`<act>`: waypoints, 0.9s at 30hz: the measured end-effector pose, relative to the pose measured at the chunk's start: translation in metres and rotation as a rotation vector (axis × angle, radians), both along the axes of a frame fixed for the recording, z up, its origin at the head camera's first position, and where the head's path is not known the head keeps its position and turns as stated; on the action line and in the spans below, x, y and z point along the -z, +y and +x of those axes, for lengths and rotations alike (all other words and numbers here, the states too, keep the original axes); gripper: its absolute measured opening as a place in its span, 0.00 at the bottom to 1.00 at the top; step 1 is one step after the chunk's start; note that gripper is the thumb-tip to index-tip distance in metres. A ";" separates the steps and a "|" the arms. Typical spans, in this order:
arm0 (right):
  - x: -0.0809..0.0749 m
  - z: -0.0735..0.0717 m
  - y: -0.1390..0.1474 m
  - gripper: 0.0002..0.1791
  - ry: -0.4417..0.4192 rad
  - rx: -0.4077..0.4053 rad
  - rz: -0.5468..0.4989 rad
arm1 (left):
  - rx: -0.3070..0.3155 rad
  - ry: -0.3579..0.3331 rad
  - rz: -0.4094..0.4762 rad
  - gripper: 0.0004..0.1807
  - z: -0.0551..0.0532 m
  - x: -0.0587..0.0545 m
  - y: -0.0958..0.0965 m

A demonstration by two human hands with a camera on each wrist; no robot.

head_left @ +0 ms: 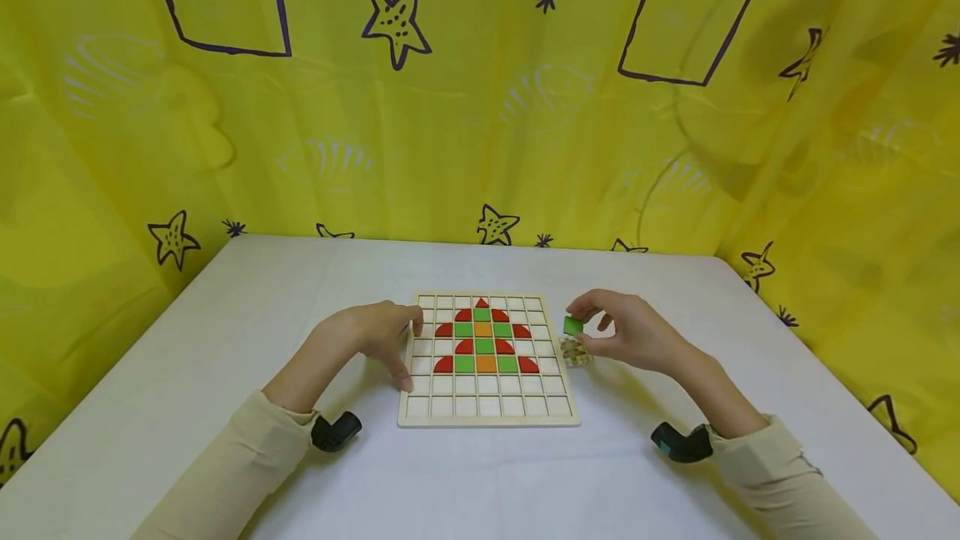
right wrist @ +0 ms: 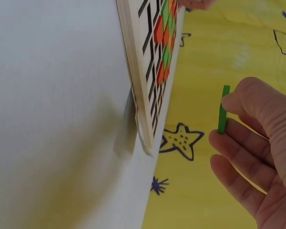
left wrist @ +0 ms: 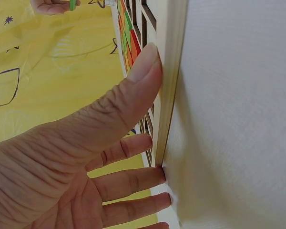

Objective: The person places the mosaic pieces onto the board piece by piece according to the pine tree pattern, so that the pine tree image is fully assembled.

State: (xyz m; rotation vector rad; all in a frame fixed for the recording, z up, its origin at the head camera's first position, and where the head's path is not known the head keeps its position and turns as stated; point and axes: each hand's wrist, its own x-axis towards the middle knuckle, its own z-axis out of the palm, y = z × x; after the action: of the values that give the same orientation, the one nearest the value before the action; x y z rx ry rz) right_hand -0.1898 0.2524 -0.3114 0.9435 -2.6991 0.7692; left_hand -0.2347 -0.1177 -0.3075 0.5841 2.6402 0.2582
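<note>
A square wooden grid board (head_left: 487, 421) lies on the table, with red, green and orange tiles (head_left: 484, 346) forming a tree-like shape in its middle. At the board's left edge my left hand (head_left: 367, 333) rests with thumb and fingers spread. In the left wrist view its thumb (left wrist: 145, 64) lies on the wooden rim, and its fingers are nearly straight. My right hand (head_left: 633, 332) pinches a green square tile (head_left: 573, 325) just off the board's right side. Thumb and fingertips hold that tile edge-on in the right wrist view, above the table.
A small patterned piece (head_left: 576, 352) lies against the board's right edge, partly below my right hand. The white table (head_left: 300, 482) reaches back to a yellow curtain (head_left: 450, 123) with star drawings. Dark wrist cameras (head_left: 681, 442) hang near both cuffs.
</note>
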 end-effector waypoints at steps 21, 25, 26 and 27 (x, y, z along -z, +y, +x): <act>0.005 0.007 -0.053 0.16 -0.043 -0.161 0.072 | 0.018 0.000 0.010 0.40 -0.002 0.001 -0.001; 0.006 0.006 -0.066 0.16 -0.043 -0.175 0.112 | 0.013 -0.003 0.004 0.41 -0.002 0.001 -0.001; 0.007 0.007 -0.069 0.16 -0.051 -0.177 0.121 | 0.014 -0.003 0.002 0.41 -0.002 0.002 -0.001; 0.008 0.007 -0.072 0.16 -0.061 -0.179 0.130 | 0.015 -0.003 0.000 0.41 -0.003 0.002 0.000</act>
State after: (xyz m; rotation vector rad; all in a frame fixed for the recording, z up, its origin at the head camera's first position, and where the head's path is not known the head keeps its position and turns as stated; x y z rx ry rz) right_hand -0.1829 0.1806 -0.3192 1.2242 -2.7731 0.6706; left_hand -0.2373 -0.1182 -0.3092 0.6031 2.6319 0.2545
